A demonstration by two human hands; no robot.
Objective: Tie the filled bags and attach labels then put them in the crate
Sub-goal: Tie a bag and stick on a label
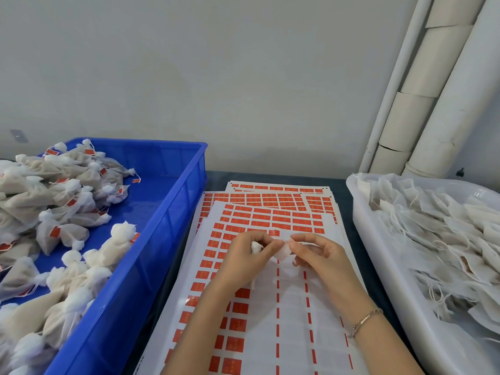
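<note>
My left hand grips a small white mesh bag just above the sheets of red labels. Its white top pokes out by my left thumb. My right hand pinches the bag's other end, thumb and forefinger meeting my left fingertips. Most of the bag is hidden by my fingers. The blue crate on the left holds several tied bags with red labels. A white tub on the right is heaped with untied bags.
Several label sheets lie stacked on the dark table between crate and tub; the near columns of the top sheet are stripped. White pipes run down the back right corner against a plain wall. The crate's right half is bare blue floor.
</note>
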